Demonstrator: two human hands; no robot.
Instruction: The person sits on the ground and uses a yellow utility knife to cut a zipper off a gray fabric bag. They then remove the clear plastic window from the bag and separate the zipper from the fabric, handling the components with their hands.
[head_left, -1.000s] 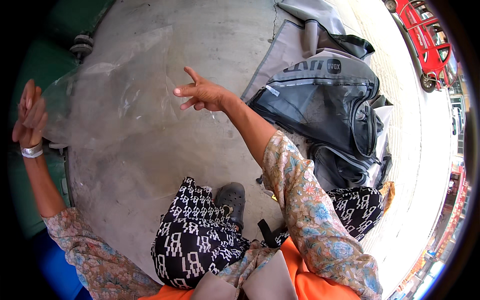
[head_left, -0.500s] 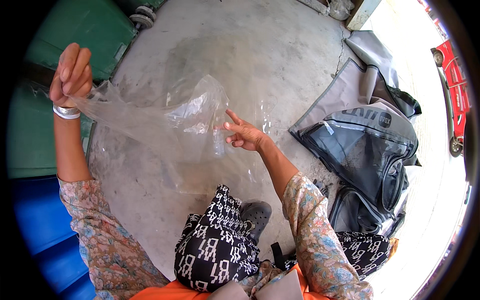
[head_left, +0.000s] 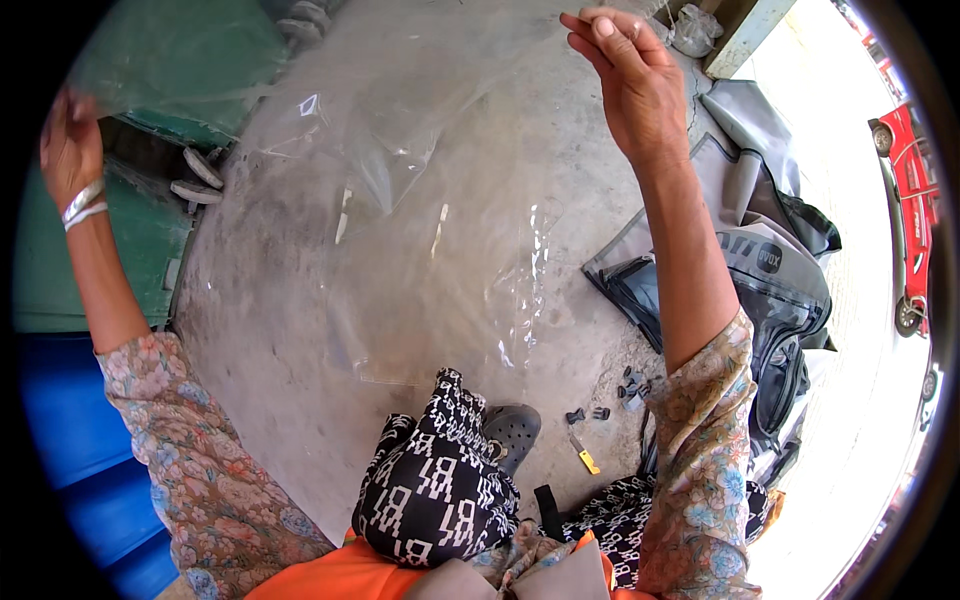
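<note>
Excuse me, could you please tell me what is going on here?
A person is holding up a clear plastic sheet over the concrete floor. The right hand pinches part of it; the left hand, blurred, seems to hold the other side. Both are raised, far apart. A grey-and-black fabric piece lies on the right.

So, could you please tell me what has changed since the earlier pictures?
The right hand has swung up, away from the person, to the edge of the clear plastic sheet; whether it grips is unclear. The left hand has moved leftward in the last half second. The grey-and-black fabric cover stays on the floor at right.
</note>
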